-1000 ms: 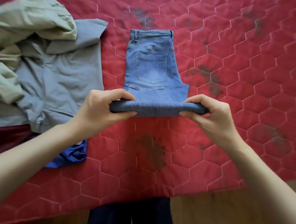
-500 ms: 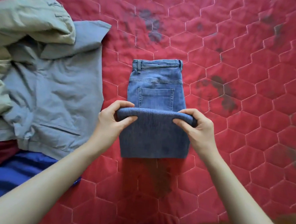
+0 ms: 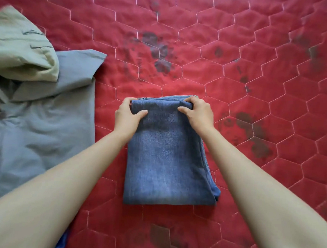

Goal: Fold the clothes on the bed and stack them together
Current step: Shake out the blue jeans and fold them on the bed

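Blue jeans lie folded into a compact rectangle in the middle of the red quilted bed. My left hand grips the far left corner of the folded layer, thumb on top. My right hand grips the far right corner the same way. The folded edge sits over the waistband, of which only a thin strip shows at the far end. The back pocket is hidden beneath the fold.
A grey garment lies spread out left of the jeans. A pale green garment is bunched on top of it at the far left. A bit of bright blue cloth peeks out under my left forearm.
Both hands carried the folded edge of the jeans away from me and up over the pocket to the waistband. The jeans now lie in a shorter, thicker rectangle.
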